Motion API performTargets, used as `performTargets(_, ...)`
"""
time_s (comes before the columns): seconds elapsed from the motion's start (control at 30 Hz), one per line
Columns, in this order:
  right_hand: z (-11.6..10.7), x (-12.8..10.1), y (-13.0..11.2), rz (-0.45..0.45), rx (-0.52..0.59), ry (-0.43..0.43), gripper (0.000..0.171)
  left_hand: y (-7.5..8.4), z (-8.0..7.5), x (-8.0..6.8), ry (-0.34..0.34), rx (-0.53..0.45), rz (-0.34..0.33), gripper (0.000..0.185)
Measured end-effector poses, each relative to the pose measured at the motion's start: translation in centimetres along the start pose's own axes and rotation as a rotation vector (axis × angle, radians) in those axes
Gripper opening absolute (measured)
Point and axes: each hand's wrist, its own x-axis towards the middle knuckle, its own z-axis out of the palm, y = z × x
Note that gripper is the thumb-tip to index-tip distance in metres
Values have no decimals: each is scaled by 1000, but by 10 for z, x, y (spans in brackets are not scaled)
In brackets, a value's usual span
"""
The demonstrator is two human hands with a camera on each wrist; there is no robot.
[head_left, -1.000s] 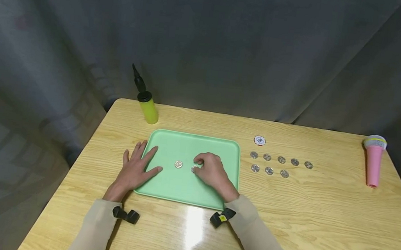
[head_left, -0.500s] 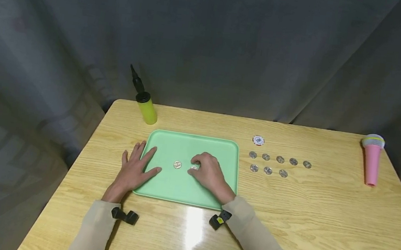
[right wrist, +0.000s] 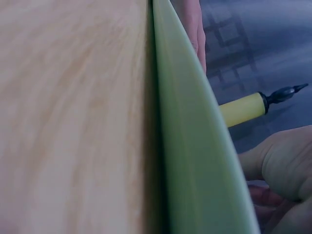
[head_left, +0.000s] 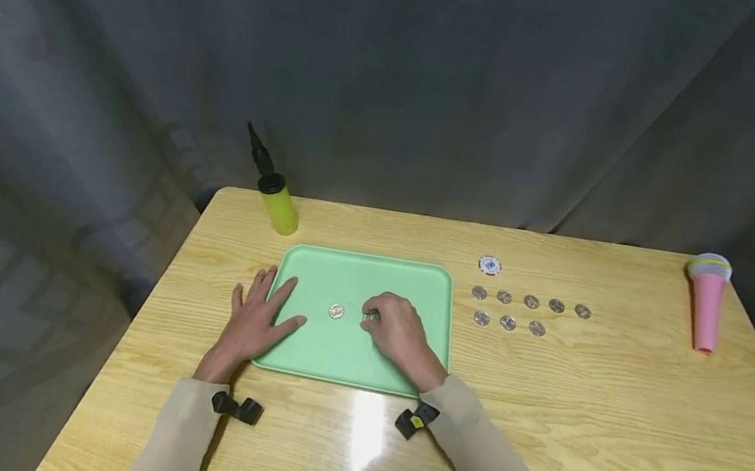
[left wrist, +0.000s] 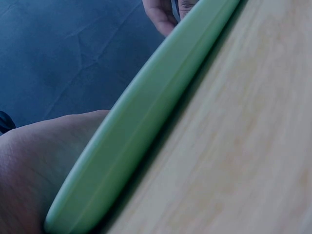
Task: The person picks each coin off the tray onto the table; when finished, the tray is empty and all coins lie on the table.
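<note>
In the head view, a light green tray (head_left: 308, 356) lies on the wooden table. My left hand (head_left: 253, 329) rests over its left edge with fingers and thumb spread out. A silver coin (head_left: 337, 312) lies flat near the tray's middle. Just right of it, my right hand (head_left: 401, 335) pinches a second silver coin (head_left: 369, 317) between thumb and curled forefinger, low over the tray. Both wrist views mostly show the tray's outer side, with part of the left hand (left wrist: 53, 146) and part of the right hand (right wrist: 292, 165) beyond it; the coins are hidden there.
Right of the tray, several silver coins (head_left: 504, 297) lie in two rows on the table (head_left: 608, 417). A white poker chip (head_left: 489, 265) sits behind them. A yellow-green hand pump (head_left: 279, 205) stands at back left, and a pink toy microphone (head_left: 707, 304) lies at far right.
The right thumb and fingers have shifted slightly around the coin, which stays nearly in place. The left hand has kept its position on the tray edge.
</note>
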Motion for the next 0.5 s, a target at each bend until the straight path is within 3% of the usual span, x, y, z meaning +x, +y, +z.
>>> performTargets(0.5, -6, 0, -6, 28, -107, 4, 10, -2, 1, 0, 3, 9, 1, 77)
